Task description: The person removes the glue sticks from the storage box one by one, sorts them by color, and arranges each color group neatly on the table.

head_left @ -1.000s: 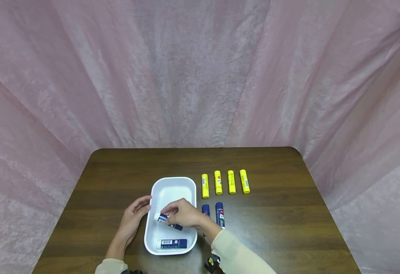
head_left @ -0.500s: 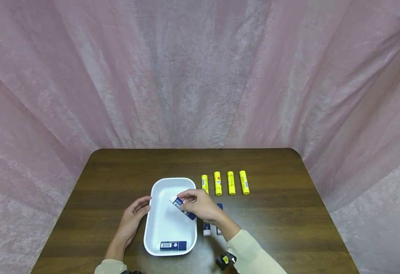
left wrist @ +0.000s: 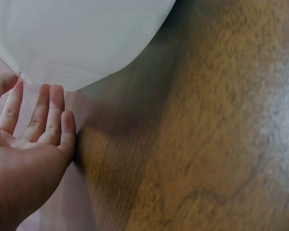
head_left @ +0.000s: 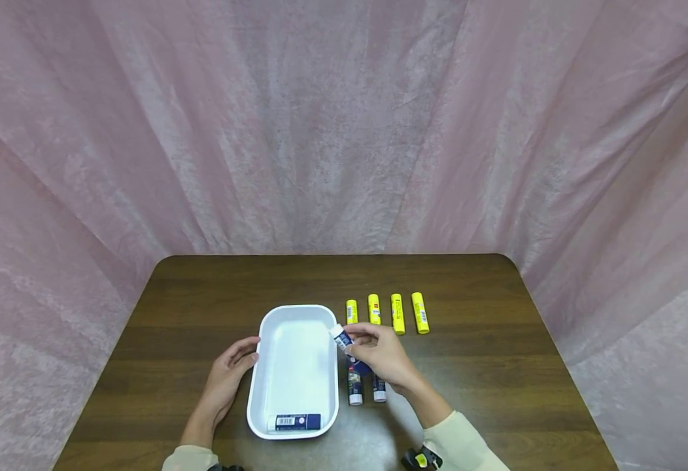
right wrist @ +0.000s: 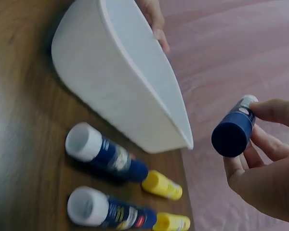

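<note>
My right hand (head_left: 373, 350) pinches a blue glue stick (head_left: 344, 341) (right wrist: 235, 129) just over the right rim of the white tray (head_left: 294, 327) (right wrist: 130, 91), above two blue glue sticks (head_left: 355, 391) (right wrist: 105, 156) lying on the table. One more blue glue stick (head_left: 294, 421) lies inside the tray at its near end. My left hand (head_left: 230, 369) (left wrist: 24, 144) rests open against the tray's left side, fingers straight. Several yellow glue sticks (head_left: 397, 313) lie in a row beyond my right hand.
A dark wooden table (head_left: 467, 366) carries everything. A pink curtain (head_left: 344, 131) hangs behind and at both sides of it.
My right hand has lifted the blue glue stick out of the tray and carried it rightward over the rim toward the blue sticks on the table. The left hand has stayed put.
</note>
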